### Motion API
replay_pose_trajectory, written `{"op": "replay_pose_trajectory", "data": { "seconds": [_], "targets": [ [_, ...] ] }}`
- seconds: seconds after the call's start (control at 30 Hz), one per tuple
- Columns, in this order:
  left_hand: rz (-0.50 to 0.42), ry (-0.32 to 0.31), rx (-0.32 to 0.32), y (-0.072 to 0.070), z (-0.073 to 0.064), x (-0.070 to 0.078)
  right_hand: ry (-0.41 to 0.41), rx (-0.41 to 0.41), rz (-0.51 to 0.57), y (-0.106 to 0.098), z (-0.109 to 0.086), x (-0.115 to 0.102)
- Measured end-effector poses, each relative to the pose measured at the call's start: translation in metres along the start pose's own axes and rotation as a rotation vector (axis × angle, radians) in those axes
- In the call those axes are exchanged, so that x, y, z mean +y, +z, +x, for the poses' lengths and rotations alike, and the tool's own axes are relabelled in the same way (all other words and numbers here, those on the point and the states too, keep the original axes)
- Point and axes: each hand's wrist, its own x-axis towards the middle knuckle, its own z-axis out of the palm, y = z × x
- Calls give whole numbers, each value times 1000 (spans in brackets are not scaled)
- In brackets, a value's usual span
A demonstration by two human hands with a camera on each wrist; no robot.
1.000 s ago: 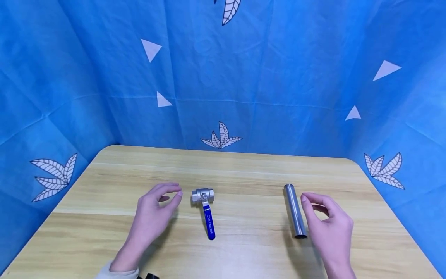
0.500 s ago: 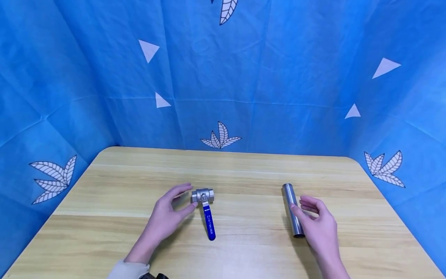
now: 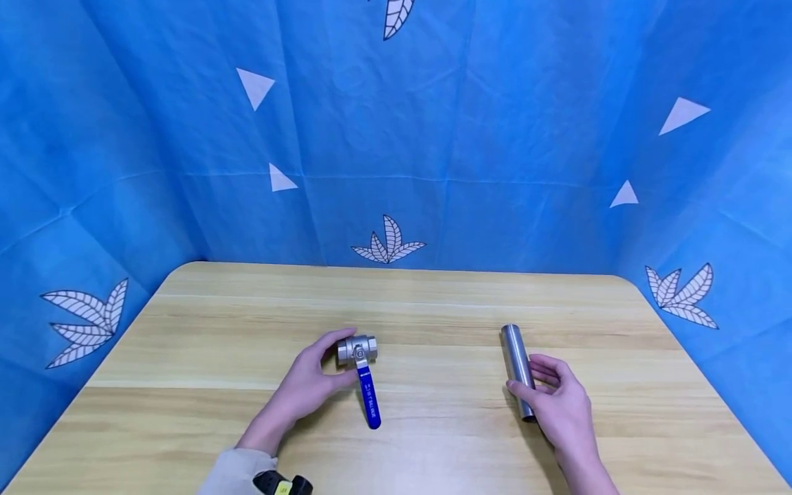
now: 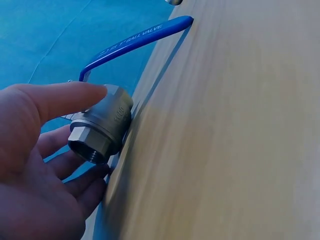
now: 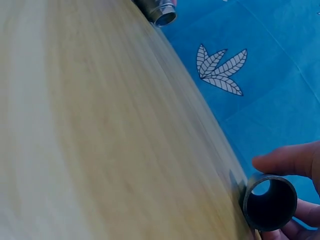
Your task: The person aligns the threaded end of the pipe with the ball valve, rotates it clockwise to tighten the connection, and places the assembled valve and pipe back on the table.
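Observation:
A steel ball valve [image 3: 357, 350] with a long blue lever handle [image 3: 369, 399] lies left of the table's middle. My left hand [image 3: 304, 385] grips its body from the left, the thumb on the near side and the fingers on the far side. The left wrist view shows the thumb lying across the valve body [image 4: 112, 112] below the handle. To the right lies a hollow metal tube [image 3: 516, 354], pointing away from me. My right hand [image 3: 564, 409] holds its nearer half, thumb over the top. In the right wrist view the tube's open end [image 5: 272, 215] faces the camera.
Both things rest on a light wood-grain table [image 3: 433, 412] with rounded far corners. A blue curtain [image 3: 421, 124] with white leaf and triangle prints hangs around the back and sides. A black device [image 3: 283, 484] is strapped on the left wrist.
My left hand has moved right, from beside the ball valve to a grip around it. My right hand has moved left from beside the tube and closed round it. Both things stay nearly in place.

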Motion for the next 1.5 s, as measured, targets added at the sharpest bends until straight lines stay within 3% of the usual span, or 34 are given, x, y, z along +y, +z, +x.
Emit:
{"op": "replay_pose_trajectory", "data": {
  "seconds": [0.2, 0.37, 0.5, 0.63, 0.87, 1.0, 1.1, 1.3, 1.5],
  "targets": [
    [64, 12, 47, 5, 2, -1, -15, 17, -31, -2, -1, -1],
    [80, -13, 98, 6, 1, -2, -28, 42, -82, -1, -3, -1],
    [79, -19, 113, 7, -1, -3, -93, 40, -226, -3, -5, -2],
    [89, -18, 131, 6, -3, -3, -152, -16, -385, -6, -7, -7],
    [74, 12, 162, 8, -1, -3, -210, -64, -481, -9, -7, -11],
    [71, 30, 174, 10, -1, -3, -258, -20, -393, -7, -9, -7],
    [70, 36, 192, 11, -1, -3, -258, 3, -235, -5, -7, -4],
    [-50, -26, 212, 7, 1, -8, -118, -42, 116, -2, -1, 5],
    [-148, -93, 205, 1, 2, -13, -44, -80, 252, -3, 7, 10]
  ]
}}
